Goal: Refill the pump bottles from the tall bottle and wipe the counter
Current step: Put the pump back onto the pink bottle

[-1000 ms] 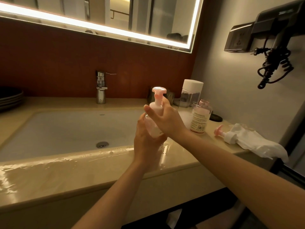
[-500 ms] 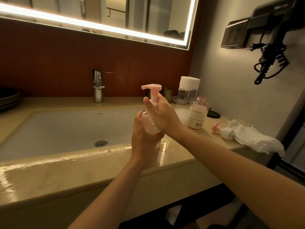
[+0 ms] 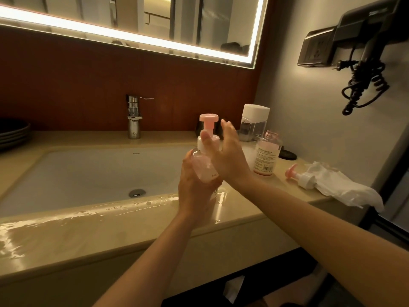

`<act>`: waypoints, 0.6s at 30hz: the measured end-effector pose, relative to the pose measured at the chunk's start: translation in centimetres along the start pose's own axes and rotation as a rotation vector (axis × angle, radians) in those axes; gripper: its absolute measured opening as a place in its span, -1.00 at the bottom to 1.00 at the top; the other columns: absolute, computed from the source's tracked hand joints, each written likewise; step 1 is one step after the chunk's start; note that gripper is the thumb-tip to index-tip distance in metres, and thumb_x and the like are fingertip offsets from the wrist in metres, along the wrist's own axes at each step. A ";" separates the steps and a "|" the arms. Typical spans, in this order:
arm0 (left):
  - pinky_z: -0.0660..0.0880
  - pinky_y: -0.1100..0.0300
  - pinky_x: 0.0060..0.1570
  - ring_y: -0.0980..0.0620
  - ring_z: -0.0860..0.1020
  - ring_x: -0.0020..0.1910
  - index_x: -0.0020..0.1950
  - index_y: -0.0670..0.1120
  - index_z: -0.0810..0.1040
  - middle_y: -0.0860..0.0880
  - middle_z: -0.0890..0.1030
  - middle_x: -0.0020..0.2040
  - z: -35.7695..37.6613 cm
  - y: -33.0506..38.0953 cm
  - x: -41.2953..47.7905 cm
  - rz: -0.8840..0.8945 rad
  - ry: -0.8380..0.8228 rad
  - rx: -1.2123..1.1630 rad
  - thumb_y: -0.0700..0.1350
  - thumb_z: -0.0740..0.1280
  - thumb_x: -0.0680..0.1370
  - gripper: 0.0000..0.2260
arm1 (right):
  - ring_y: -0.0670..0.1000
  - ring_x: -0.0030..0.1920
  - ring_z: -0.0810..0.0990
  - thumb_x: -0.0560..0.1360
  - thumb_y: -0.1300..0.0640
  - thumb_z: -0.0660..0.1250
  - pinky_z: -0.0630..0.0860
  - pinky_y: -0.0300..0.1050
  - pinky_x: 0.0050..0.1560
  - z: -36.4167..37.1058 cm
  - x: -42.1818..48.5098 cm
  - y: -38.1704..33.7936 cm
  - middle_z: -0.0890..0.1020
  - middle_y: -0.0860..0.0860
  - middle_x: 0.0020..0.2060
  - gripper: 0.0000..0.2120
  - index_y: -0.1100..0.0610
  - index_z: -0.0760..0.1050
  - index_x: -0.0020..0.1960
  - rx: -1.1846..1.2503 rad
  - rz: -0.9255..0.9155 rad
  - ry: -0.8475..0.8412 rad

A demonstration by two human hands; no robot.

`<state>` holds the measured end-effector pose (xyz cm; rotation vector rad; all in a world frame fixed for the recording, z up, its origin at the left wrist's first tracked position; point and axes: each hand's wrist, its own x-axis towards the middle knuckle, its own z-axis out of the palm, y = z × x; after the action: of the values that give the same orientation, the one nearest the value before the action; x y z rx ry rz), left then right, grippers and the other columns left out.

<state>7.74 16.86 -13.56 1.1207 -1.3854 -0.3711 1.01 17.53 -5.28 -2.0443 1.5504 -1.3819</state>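
Head camera sees my left hand [image 3: 194, 187] curled around a clear pump bottle with a pink top [image 3: 204, 167] at the wet tan counter [image 3: 88, 229]. My right hand [image 3: 228, 156] has its fingers [image 3: 226, 128] stretched out, thumb touching its white collar. Further right stand a tall clear bottle with a white cap [image 3: 254, 125] and a small pink bottle with no lid [image 3: 266, 156].

The fingers [image 3: 187, 159] of my left hand [image 3: 194, 187] wrap the clear plastic pump bottle with pink head [image 3: 204, 169] over the front strip of the beige stone worktop [image 3: 88, 231]. Left of the fingers lies the white sunken basin [image 3: 77, 173], with the chrome tap [image 3: 134, 116] behind it. Right of them stands the uncapped labelled pink bottle [image 3: 266, 158], and behind that the tall clear white-capped bottle [image 3: 254, 122]. Farther right, the loose pink-and-white pump head [image 3: 299, 176] touches the crumpled white cloth [image 3: 343, 187].
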 end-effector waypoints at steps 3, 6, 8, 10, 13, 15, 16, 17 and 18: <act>0.33 0.45 -0.09 0.10 0.45 0.10 0.41 -0.10 0.15 -0.05 0.43 0.26 0.1 0.0 0.1 0.004 0.010 0.022 0.04 0.52 0.31 -0.19 | 0.07 0.33 0.40 0.52 -0.15 0.15 0.43 -0.12 0.22 -0.1 -0.7 0.2 0.36 0.07 0.38 -0.33 0.15 0.05 0.50 0.074 0.001 -0.125; 0.41 0.40 -0.06 0.07 0.47 0.09 0.41 -0.10 0.16 -0.05 0.43 0.26 0.1 0.0 0.1 0.005 0.008 0.001 0.06 0.50 0.32 -0.21 | 0.01 0.29 0.44 0.52 -0.13 0.15 0.44 -0.19 0.17 -0.6 -2.6 0.5 0.40 0.03 0.36 -0.39 0.13 0.14 0.47 0.049 -0.064 -0.037; 0.46 0.25 0.01 0.00 0.48 0.13 0.40 -0.10 0.17 -0.08 0.44 0.26 0.2 -0.1 0.0 -0.001 0.011 -0.009 0.04 0.50 0.32 -0.21 | 0.00 0.33 0.39 0.51 -0.14 0.15 0.43 -0.12 0.25 -0.9 -3.2 0.7 0.36 0.03 0.39 -0.45 0.09 0.24 0.42 0.089 -0.073 0.026; 0.44 0.21 0.05 -0.01 0.46 0.16 0.40 -0.10 0.16 -0.09 0.43 0.27 0.1 -0.1 0.0 0.000 0.016 0.000 0.02 0.51 0.32 -0.21 | -0.05 0.32 0.36 0.52 -0.13 0.15 0.40 -0.15 0.24 -1.1 -2.8 0.6 0.34 0.04 0.40 -0.49 0.06 0.24 0.40 0.165 -0.028 0.046; 0.39 0.28 0.03 0.02 0.44 0.17 0.41 -0.11 0.16 -0.10 0.43 0.27 0.0 0.2 -0.1 -0.014 0.005 -0.001 -0.01 0.52 0.32 -0.21 | -0.02 0.29 0.39 0.53 -0.10 0.18 0.38 -0.22 0.10 -1.2 -1.3 0.3 0.35 0.04 0.39 -0.43 0.07 0.13 0.45 0.170 -0.008 -0.033; 0.35 0.33 0.01 0.07 0.42 0.15 0.41 -0.10 0.15 -0.09 0.42 0.28 -0.1 0.3 -0.1 -0.017 -0.002 0.007 -0.03 0.52 0.32 -0.21 | 0.06 0.30 0.42 0.53 -0.07 0.20 0.42 -0.15 0.13 -1.0 0.0 0.4 0.37 0.07 0.38 -0.41 0.09 0.10 0.47 0.189 -0.012 -0.119; 0.34 0.34 0.00 0.09 0.41 0.14 0.41 -0.10 0.15 -0.09 0.41 0.28 -0.1 0.4 -0.2 -0.016 -0.006 0.009 -0.04 0.52 0.33 -0.21 | 0.08 0.29 0.44 0.53 -0.07 0.20 0.44 -0.12 0.13 -0.9 0.6 0.4 0.38 0.08 0.37 -0.40 0.11 0.11 0.47 0.206 -0.007 -0.160; 0.34 0.33 0.02 0.09 0.40 0.15 0.41 -0.10 0.15 -0.08 0.41 0.29 -0.2 0.5 -0.2 -0.017 -0.010 0.007 -0.05 0.52 0.33 -0.22 | 0.07 0.29 0.44 0.52 -0.07 0.21 0.45 -0.14 0.12 -1.0 1.2 0.4 0.38 0.08 0.37 -0.40 0.12 0.12 0.47 0.222 0.003 -0.195; 0.34 0.31 0.05 0.07 0.40 0.16 0.41 -0.09 0.15 -0.08 0.40 0.29 -0.3 0.5 -0.1 -0.020 -0.014 0.001 -0.06 0.52 0.33 -0.22 | 0.04 0.27 0.44 0.52 -0.07 0.22 0.46 -0.20 0.08 -1.2 1.7 0.3 0.37 0.08 0.37 -0.40 0.13 0.14 0.46 0.239 0.013 -0.224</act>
<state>7.76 17.31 -13.19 1.1353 -1.3875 -0.3936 -0.09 16.35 -3.94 -1.9625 1.2399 -1.2189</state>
